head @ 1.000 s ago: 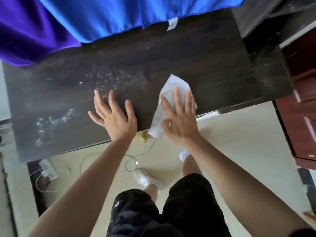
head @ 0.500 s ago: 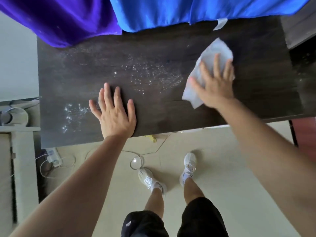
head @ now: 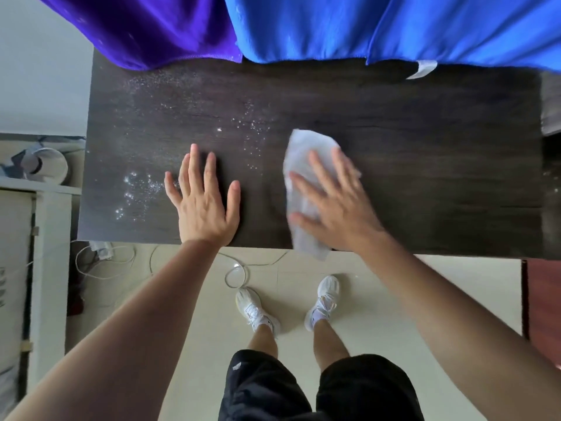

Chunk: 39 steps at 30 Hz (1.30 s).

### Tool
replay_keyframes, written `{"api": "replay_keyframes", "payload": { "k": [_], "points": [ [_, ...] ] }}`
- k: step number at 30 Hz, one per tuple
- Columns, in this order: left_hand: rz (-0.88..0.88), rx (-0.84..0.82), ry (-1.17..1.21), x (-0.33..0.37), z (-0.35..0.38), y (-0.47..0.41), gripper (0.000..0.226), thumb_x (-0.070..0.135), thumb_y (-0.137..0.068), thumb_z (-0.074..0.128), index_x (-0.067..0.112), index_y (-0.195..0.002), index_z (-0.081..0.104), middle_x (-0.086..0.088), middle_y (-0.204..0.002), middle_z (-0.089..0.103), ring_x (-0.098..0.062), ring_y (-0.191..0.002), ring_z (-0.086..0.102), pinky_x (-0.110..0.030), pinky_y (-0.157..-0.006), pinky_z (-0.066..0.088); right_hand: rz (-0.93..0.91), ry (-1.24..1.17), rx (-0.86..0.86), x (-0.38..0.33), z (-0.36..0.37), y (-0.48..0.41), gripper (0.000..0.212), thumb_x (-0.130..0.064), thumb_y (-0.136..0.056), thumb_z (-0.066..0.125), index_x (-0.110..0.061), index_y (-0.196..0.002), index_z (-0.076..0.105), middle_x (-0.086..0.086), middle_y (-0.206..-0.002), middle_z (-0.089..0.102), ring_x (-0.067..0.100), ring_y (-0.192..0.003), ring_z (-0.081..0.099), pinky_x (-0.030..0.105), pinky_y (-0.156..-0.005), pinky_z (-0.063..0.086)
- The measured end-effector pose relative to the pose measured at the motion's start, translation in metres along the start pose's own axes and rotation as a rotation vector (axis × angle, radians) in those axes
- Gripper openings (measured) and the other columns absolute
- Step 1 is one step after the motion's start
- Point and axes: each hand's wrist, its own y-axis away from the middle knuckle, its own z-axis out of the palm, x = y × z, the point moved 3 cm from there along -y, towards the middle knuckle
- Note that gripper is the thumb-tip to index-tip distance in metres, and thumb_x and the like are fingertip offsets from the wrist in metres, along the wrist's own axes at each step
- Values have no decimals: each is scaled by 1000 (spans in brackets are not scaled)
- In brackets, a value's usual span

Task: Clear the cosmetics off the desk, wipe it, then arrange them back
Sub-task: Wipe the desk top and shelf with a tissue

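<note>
- The dark wood-grain desk (head: 425, 183) is spanning the view from left to right, with the person standing at its near edge.
- The left hand (head: 203, 205) is resting palm down on the desk top near the front edge. Its fingers are lying straight and slightly spread, and it is holding nothing.
- The right hand (head: 337, 208) is pressing a white wipe (head: 306, 147) flat against the desk top. Its fingers are lying straight and fanned apart across the wipe, not curling round it.
- The wipe is lying right of the left hand and apart from it. Its far end is showing beyond the fingertips, and its near end is overhanging the front edge of the desk.
- White specks (head: 136, 189) are lying scattered over the left half of the desk: one cluster just left of the left hand, and a looser scatter beyond and between the two hands.
- A purple cloth (head: 151, 25) and a blue cloth (head: 364, 25) are hanging over the rear edge of the desk; a white label (head: 423, 69) is showing at the blue hem.
- A white cable (head: 239, 273) is lying coiled on the pale tiled floor (head: 394, 299) below the front edge, just beyond the white sneakers (head: 255, 308).
</note>
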Motion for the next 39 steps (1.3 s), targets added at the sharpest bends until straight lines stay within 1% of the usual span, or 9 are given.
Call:
{"api": "replay_keyframes", "payload": {
  "k": [5, 8, 14, 18, 23, 26, 30, 35, 39],
  "points": [
    [3, -1, -17, 1, 2, -1, 68, 53, -97, 34, 9, -148, 40, -15, -163, 22, -32, -149, 21, -61, -119, 8, 375, 18, -83, 111, -25, -31, 83, -84, -89, 14, -39, -159, 12, 10, -170, -3, 49, -151, -7, 60, -123, 1],
    [8, 3, -44, -1, 4, -2, 68, 54, -97, 35, 11, -148, 39, -14, -163, 22, -32, -149, 20, -61, -119, 8, 447, -8, -46, 105, -34, -89, 86, -84, -88, 10, -37, -160, 10, 13, -169, -3, 53, -150, -8, 60, -121, -4],
    [-11, -31, -74, 0, 4, -2, 67, 55, -97, 31, 13, -150, 37, -13, -164, 21, -32, -151, 17, -63, -118, 8, 108, -46, -22, -9, -28, -136, 70, -67, -98, 25, -36, -160, 17, 9, -170, 1, 50, -151, -6, 56, -124, -5],
    [-4, -50, -91, 0, 4, -3, 68, 56, -96, 31, 16, -150, 37, -11, -164, 21, -32, -151, 16, -63, -118, 7, -122, -12, -50, -2, -15, -78, 72, -71, -96, 25, -36, -159, 24, 7, -170, 7, 45, -153, -3, 53, -125, -2],
    [14, -85, -135, 0, 5, -3, 71, 60, -95, 31, 19, -153, 32, -9, -164, 20, -31, -152, 14, -63, -118, 8, 167, -16, -66, 93, -26, -71, 80, -83, -90, 17, -42, -159, 15, 3, -170, -1, 44, -153, -8, 57, -122, -2],
    [1, -110, -150, 0, 5, -4, 74, 63, -94, 29, 22, -155, 28, -8, -165, 17, -30, -152, 11, -63, -118, 7, 267, -24, -38, 94, -35, -116, 81, -81, -91, 11, -38, -160, 10, 10, -170, 1, 51, -151, -5, 60, -123, -3],
    [-8, -133, -170, 0, 5, -5, 77, 66, -93, 27, 23, -157, 24, -8, -166, 15, -30, -152, 11, -63, -118, 6, 165, -43, -20, 30, -29, -154, 77, -75, -93, 14, -36, -160, 15, 11, -169, 5, 52, -150, -4, 61, -123, -3],
    [-7, -146, -157, -2, 7, -5, 75, 66, -94, 26, 25, -157, 22, -6, -166, 13, -30, -153, 9, -64, -118, 5, -102, -21, -18, 2, -9, -88, 71, -71, -98, 19, -37, -159, 20, 7, -170, 4, 45, -153, -4, 55, -125, -1],
    [-11, -151, -149, -1, 7, -5, 76, 67, -93, 27, 25, -156, 23, -6, -166, 14, -30, -152, 10, -63, -118, 5, 40, 11, 26, 55, 0, -18, 76, -78, -94, 23, -37, -158, 25, 5, -170, 6, 45, -153, -1, 54, -124, 2]
  ]
}}
